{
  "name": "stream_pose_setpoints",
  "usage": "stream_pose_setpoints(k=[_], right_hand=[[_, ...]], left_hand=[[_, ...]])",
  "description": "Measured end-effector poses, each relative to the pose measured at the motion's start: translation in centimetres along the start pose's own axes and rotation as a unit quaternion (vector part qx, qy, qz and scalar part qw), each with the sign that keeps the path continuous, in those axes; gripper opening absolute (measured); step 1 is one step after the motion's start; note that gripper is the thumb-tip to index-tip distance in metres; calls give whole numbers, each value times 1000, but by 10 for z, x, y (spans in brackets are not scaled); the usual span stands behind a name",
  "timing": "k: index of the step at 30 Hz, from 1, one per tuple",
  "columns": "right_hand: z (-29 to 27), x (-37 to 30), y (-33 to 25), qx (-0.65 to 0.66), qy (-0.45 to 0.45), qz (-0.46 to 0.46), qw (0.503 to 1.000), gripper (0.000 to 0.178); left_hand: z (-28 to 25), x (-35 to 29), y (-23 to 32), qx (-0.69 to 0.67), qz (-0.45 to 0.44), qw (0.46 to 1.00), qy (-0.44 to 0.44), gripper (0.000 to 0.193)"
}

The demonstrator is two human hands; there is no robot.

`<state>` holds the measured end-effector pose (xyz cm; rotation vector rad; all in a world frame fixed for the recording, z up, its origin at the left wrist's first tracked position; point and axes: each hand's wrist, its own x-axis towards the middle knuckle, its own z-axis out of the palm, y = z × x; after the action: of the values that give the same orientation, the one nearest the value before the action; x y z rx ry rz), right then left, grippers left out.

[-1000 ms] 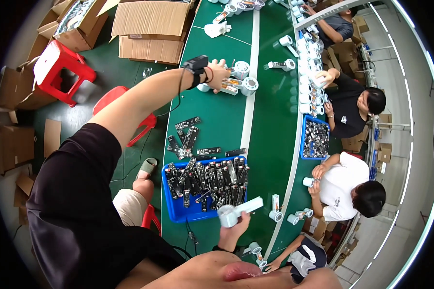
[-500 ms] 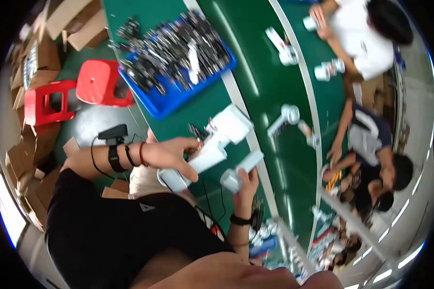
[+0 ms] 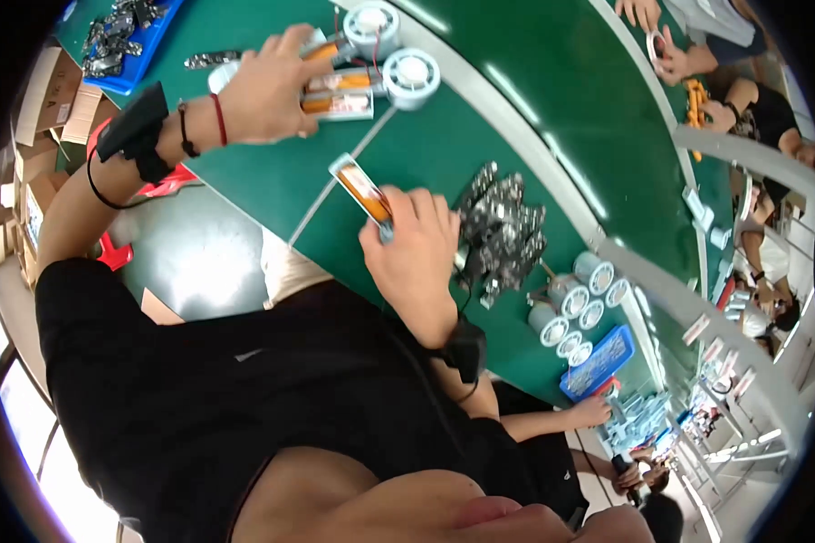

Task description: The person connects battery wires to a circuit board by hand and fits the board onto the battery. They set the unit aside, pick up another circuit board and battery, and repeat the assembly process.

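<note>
My left hand (image 3: 263, 86) reaches out over the green table (image 3: 516, 109) and grips a cluster of white fan-like units with orange windings (image 3: 340, 90); two round white fans (image 3: 412, 74) lie at its fingertips. My right hand (image 3: 417, 253) is closed on a small flat white-and-orange part (image 3: 360, 190), held just above the table's near edge. A pile of dark metal parts (image 3: 503, 231) lies right beside my right hand. Both wrists carry black bands.
Several white round fans (image 3: 580, 308) and a blue tray (image 3: 598, 362) sit further along the table. Another blue tray of dark parts (image 3: 122, 36) is at the top left. Other people work across and along the table. Cardboard boxes (image 3: 41, 109) and a red stool (image 3: 113, 253) stand on the floor.
The view has swung round. My left hand has stretched out from in front of my body to the fan units on the table; my right hand now holds the orange part by the metal pile.
</note>
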<state>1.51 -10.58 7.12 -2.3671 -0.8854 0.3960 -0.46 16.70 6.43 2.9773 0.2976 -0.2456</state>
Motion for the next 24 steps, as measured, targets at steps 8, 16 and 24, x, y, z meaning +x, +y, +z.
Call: stream_pose_setpoints(k=[8,16,24], right_hand=[[24,-35,0,-193,152,-125,961,31],[-37,-35,67,-150,257,-22,955,35],[-55,-18,95,-207,272,-27,939,28]], left_hand=[[17,8,26,-19,278,821,499,57],[50,-118,109,-74,174,967,173,58],[85,-115,160,-321,-40,927,189,56]])
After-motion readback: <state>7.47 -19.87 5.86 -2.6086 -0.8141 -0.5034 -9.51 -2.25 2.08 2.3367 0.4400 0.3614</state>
